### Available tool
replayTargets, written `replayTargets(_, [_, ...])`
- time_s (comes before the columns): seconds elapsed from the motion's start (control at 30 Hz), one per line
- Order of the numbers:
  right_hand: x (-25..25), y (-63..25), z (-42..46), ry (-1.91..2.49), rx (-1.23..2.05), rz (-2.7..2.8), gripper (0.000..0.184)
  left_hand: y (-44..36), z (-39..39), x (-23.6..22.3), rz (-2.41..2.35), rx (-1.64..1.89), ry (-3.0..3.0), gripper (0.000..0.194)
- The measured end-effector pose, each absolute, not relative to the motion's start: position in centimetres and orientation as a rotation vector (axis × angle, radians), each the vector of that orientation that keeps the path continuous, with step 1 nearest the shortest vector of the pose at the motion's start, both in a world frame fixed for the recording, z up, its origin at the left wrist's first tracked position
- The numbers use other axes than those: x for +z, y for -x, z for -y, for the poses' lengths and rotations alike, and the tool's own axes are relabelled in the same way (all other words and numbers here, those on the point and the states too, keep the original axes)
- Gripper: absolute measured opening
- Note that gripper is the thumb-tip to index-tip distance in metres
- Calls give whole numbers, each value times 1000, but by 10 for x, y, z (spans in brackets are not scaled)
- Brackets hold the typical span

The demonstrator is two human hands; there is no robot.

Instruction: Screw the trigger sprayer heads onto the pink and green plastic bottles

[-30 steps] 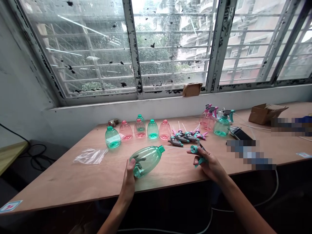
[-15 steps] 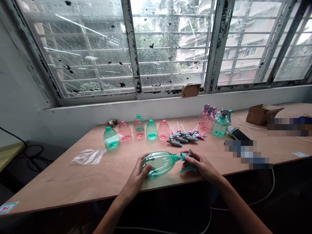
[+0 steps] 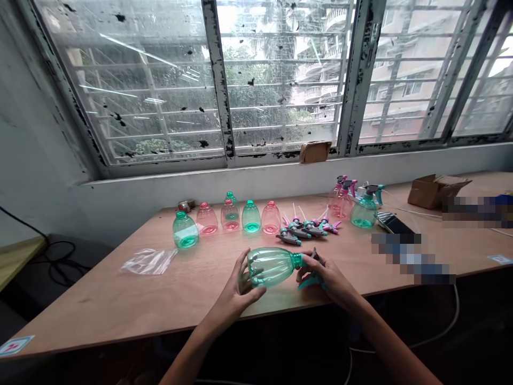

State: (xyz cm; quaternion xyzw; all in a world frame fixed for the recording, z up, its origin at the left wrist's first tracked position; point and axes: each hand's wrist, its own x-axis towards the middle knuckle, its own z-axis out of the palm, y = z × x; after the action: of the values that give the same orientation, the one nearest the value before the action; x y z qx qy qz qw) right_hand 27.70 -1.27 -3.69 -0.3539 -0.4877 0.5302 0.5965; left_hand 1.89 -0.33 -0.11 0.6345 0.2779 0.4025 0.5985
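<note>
A clear green plastic bottle [image 3: 272, 267] lies sideways in the air above the front of the table. My left hand [image 3: 239, 293] grips it round its base, with the thumb below and the fingers behind. My right hand [image 3: 329, 274] is closed on a grey and teal trigger sprayer head [image 3: 310, 282], pressed up against the bottle's neck. The fingers hide the joint between collar and neck, so how far they are screwed together cannot be told. More sprayer heads [image 3: 302, 231], grey with teal or pink, lie in a pile behind my hands.
Pink bottles [image 3: 207, 220] and green bottles [image 3: 185, 231] without heads stand towards the back. Fitted spray bottles [image 3: 364, 211] stand back right, near a phone-like dark object [image 3: 396, 225] and a cardboard box [image 3: 436, 191]. A clear plastic bag [image 3: 149, 261] lies left on the wooden table [image 3: 120, 299].
The bottle neck and the sprayer head have come together; a gap with the tube showed between them before. The left hand and bottle have shifted slightly right, and the left thumb has slid lower.
</note>
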Motion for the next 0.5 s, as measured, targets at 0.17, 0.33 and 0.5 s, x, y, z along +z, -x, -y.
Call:
replayTargets(0.17, [-42, -281, 14, 869, 1156, 1144, 40, -23, 2, -5, -683, 896, -1569, 103])
replayTargets(0.33, [-41, -281, 18, 873, 1136, 1198, 39, -23, 3, -3, -767, 929, -1577, 93])
replayTargets(0.5, [-42, -282, 18, 881, 1104, 1238, 35, -19, 3, -3, -647, 886, -1572, 99])
